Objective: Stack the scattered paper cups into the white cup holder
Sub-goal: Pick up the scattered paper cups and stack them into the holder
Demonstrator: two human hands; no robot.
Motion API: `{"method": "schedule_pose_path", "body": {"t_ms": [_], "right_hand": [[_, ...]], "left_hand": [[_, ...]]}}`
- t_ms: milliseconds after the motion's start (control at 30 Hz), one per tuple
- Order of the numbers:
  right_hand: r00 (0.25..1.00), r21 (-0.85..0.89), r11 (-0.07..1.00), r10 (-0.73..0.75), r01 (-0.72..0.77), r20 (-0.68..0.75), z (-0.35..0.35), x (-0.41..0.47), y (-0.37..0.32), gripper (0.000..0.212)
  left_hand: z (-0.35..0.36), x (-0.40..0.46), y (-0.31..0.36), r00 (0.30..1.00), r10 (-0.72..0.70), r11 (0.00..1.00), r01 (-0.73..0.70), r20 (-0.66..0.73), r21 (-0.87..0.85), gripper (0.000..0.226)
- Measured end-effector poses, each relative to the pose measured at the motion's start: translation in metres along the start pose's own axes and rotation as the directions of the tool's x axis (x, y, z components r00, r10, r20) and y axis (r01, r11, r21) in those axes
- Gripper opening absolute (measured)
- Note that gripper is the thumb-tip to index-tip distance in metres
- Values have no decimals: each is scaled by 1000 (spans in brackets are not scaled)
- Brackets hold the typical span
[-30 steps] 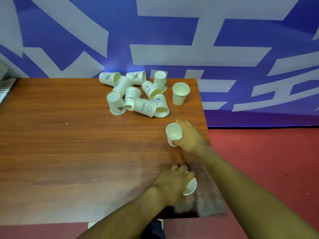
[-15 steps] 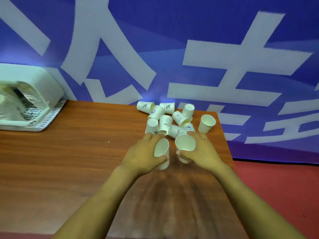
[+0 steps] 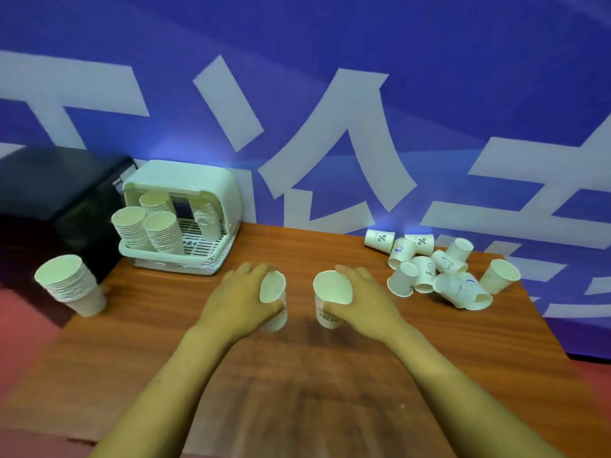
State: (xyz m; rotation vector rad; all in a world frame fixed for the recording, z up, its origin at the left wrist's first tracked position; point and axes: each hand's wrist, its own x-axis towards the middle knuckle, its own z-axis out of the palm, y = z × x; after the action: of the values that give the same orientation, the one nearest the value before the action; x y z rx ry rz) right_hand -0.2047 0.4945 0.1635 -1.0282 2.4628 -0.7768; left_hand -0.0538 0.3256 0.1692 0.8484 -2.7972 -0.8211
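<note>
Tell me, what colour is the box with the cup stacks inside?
The cup holder is white, looking slightly pale green in this light. The head view shows it at the table's far left.

I see a reddish-brown wood-grain table (image 3: pixel 132 342). The cup holder (image 3: pixel 185 190) on it is white with a pale green tint, and the cup stacks (image 3: pixel 145 226) inside are cream-white. The scattered cups (image 3: pixel 429 266) are white with dark prints: percent signs, smiley faces, "HELLO". The wall (image 3: pixel 330 44) behind is blue with broad white strokes. A black box (image 3: pixel 49 186) sits at left, and the floor (image 3: pixel 20 325) is red.
</note>
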Motion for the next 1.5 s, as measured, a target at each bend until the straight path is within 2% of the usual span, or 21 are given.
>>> {"method": "schedule_pose_path", "body": {"t_ms": [367,567,800,900,1100,1200,1267,1500], "right_hand": [[998,41,998,-49,47,42,37,68,-53,80],[995,89,993,-84,79,52,48,119,-78,82],[995,59,996,-77,74,59,65,158,-112,82],[998,35,998,-61,60,32,80,172,-129,81],[1000,57,998,17,-17,2,128,192,-175,80],[998,94,995,48,-44,-41,144,203,-190,76],[997,90,994,63,-58,-47,151,209,-196,74],[993,70,993,103,-98,-63,154,229,-200,80]], "left_hand": [[-30,30,-64,995,-80,996,78,60,35,71],[-65,64,-91,996,-69,997,70,-48,21,66],[-90,95,-132,997,-70,997,70,-28,-12,71],[-102,112,-154,999,-42,999,41,-20,-14,73],[-123,139,-221,997,26,993,-33,69,114,73],[-128,158,-247,995,85,983,-91,43,158,71],[-129,170,-254,992,121,974,-124,27,191,69],[-121,197,-264,980,169,956,-189,102,225,69]]}}
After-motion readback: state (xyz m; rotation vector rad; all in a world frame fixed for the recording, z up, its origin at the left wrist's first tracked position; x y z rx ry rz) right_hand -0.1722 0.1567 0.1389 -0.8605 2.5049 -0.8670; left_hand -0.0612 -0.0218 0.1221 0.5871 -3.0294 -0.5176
